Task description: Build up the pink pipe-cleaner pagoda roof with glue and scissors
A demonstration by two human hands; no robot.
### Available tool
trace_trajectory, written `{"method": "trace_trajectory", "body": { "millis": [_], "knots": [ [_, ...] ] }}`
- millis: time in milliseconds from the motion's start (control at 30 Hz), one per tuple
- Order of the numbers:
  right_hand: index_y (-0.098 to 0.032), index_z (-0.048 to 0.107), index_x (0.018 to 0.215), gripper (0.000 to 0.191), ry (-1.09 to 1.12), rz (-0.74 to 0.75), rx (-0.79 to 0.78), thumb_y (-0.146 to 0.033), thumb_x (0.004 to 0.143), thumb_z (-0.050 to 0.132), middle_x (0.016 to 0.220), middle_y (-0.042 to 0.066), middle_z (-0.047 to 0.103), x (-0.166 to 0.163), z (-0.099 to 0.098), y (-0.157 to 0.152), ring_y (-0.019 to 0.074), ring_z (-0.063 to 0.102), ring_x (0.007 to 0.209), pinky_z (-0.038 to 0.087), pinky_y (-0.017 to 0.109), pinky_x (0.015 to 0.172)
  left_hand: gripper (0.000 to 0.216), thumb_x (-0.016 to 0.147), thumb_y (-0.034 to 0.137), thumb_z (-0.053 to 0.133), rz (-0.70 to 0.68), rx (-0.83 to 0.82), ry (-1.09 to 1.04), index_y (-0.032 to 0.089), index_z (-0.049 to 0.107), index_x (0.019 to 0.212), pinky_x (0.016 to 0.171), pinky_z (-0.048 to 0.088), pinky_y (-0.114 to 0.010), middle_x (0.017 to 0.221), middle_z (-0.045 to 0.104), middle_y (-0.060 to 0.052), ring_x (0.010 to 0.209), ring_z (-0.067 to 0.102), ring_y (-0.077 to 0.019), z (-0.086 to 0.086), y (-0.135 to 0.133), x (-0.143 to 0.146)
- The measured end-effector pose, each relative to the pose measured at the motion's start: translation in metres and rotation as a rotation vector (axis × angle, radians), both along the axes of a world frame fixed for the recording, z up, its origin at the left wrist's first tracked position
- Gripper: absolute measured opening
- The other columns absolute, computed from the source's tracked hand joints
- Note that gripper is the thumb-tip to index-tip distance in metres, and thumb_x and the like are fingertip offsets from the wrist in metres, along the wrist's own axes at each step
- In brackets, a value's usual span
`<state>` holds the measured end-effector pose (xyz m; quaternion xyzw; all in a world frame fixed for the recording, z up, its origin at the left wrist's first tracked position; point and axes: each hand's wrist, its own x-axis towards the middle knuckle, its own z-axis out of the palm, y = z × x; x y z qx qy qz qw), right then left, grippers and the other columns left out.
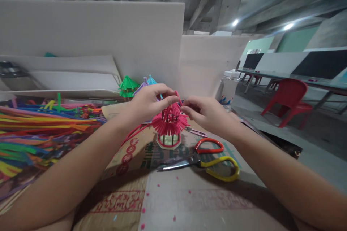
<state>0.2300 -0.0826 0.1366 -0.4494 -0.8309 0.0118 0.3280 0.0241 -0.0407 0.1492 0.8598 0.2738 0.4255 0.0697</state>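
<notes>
A small pink pipe-cleaner pavilion (170,124) stands on a pale hexagonal base on the cardboard-covered table (189,202). My left hand (148,103) pinches a pink pipe-cleaner strand (177,98) at the top of its roof. My right hand (207,113) meets it from the right, fingers pinched on the same roof strands. Both hands hover just above the model.
Scissors (202,160) with a red and a yellow handle lie right in front of the model. A large heap of coloured pipe cleaners (40,126) fills the left. Green (128,86) and blue finished pavilions stand behind. White boards wall the back; a plastic jar (229,88) and red chair (290,101) are right.
</notes>
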Motion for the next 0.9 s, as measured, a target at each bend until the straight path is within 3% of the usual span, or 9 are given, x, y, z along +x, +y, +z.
{"method": "trace_trajectory", "body": {
  "millis": [200,333,500,633,767,900],
  "knots": [
    [-0.017,0.059,0.073,0.022,0.022,0.062,0.022,-0.028,0.092,0.053,0.060,-0.004,0.054,-0.004,-0.006,0.000,0.0084,0.041,0.054,0.026,0.024,0.054,0.028,0.084,0.041,0.068,-0.217,-0.386,-0.172,0.015,0.071,0.095,0.071,0.052,-0.025,0.090,0.075,-0.005,0.082,0.069,-0.0165,-0.008,0.002,0.008],
    [-0.017,0.059,0.071,0.034,0.038,0.089,-0.025,-0.038,0.096,0.049,0.061,-0.003,0.055,0.000,0.000,0.001,0.0095,0.045,0.057,0.030,0.024,0.057,0.026,0.081,0.039,0.070,-0.223,-0.495,-0.247,0.014,0.069,0.089,0.072,0.054,-0.027,0.086,0.074,-0.005,0.080,0.069,-0.0166,-0.007,0.002,0.008],
    [-0.016,0.065,0.078,0.040,0.089,-0.113,-0.051,-0.048,0.095,0.048,0.064,0.000,0.061,0.035,0.007,0.032,0.0131,0.053,0.061,0.033,0.026,0.058,0.024,0.078,0.034,0.073,-0.240,-0.543,-0.344,0.015,0.064,0.091,0.072,0.055,-0.028,0.081,0.072,-0.004,0.076,0.069,-0.0155,-0.003,0.003,0.006],
    [-0.013,0.068,0.093,0.028,0.098,-0.375,-0.106,-0.037,0.092,0.054,0.088,0.009,0.072,0.071,-0.022,0.080,0.0191,0.063,0.081,0.041,0.029,0.070,0.019,0.081,0.027,0.068,-0.265,-0.507,-0.386,0.016,0.059,0.092,0.067,0.053,-0.025,0.077,0.067,-0.001,0.069,0.065,-0.0121,0.001,0.010,0.000],
    [-0.010,0.067,0.112,0.035,0.104,-0.355,-0.195,-0.035,0.087,0.064,0.106,0.016,0.073,0.088,-0.060,0.121,0.0258,0.067,0.095,0.048,0.033,0.079,0.025,0.079,0.013,0.055,-0.207,-0.485,-0.416,0.017,0.055,0.104,0.052,0.044,-0.022,0.072,0.058,0.002,0.056,0.055,-0.0088,0.003,0.021,-0.009],
    [-0.014,0.067,0.114,0.039,0.115,-0.294,-0.253,-0.027,0.079,0.076,0.118,0.016,0.069,0.090,-0.081,0.151,0.0285,0.064,0.105,0.050,0.036,0.088,0.032,0.079,0.014,0.048,0.027,-0.388,-0.397,0.017,0.061,0.108,0.043,0.027,-0.023,0.059,0.047,0.004,0.045,0.037,-0.0088,-0.002,0.033,-0.012]
  ]
}}
